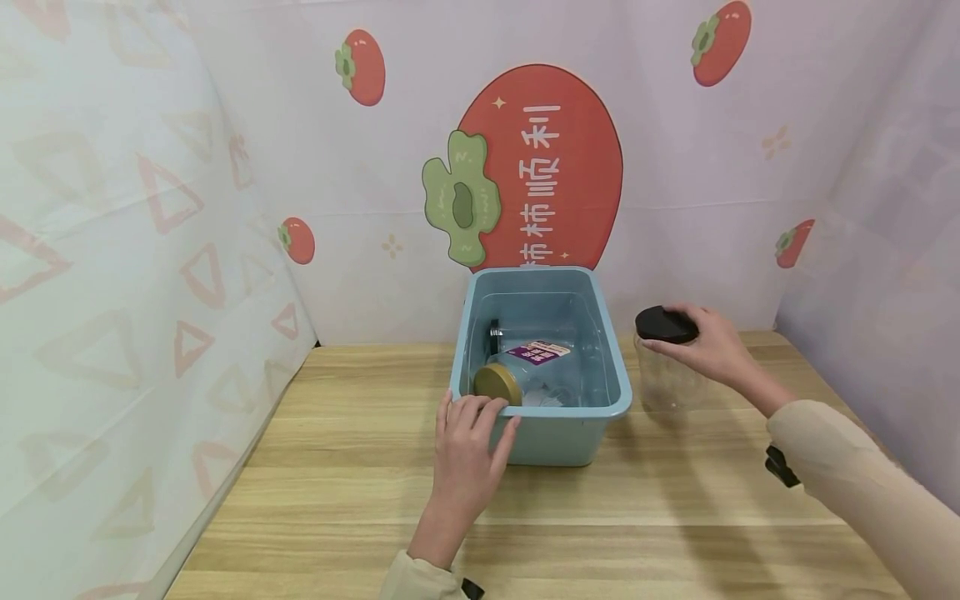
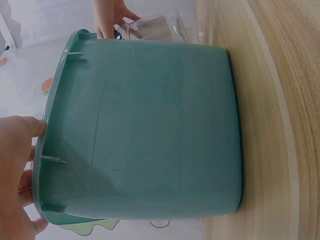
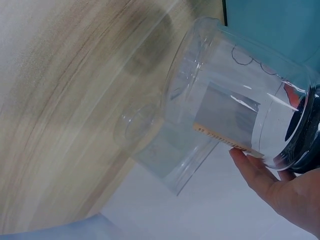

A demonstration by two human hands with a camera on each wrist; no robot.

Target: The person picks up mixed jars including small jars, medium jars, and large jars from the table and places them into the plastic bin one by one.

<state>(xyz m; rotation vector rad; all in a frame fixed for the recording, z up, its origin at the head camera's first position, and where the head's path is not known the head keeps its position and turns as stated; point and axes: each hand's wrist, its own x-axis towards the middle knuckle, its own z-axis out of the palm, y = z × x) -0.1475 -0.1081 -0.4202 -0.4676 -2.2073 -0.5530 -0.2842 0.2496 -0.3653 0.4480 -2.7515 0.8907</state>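
Observation:
A light blue plastic bin (image 1: 551, 437) stands on the wooden table. My left hand (image 1: 468, 450) grips its near rim, fingers over the edge and thumb on the outside, as the left wrist view also shows. Inside the bin lie clear jars, one with a gold lid (image 1: 497, 383) and one with a black lid (image 1: 494, 337); a purple label (image 1: 536, 352) shows on one. To the right of the bin, my right hand (image 1: 708, 342) holds a clear jar (image 3: 230, 105) by its black lid (image 1: 663, 323). Whether that jar's base touches the table cannot be told.
Close by the held jar is another see-through object (image 3: 170, 155), its kind unclear. The wooden table (image 1: 337, 500) reaches a printed cloth backdrop (image 1: 390, 183) behind the bin, with cloth walls on the left and right.

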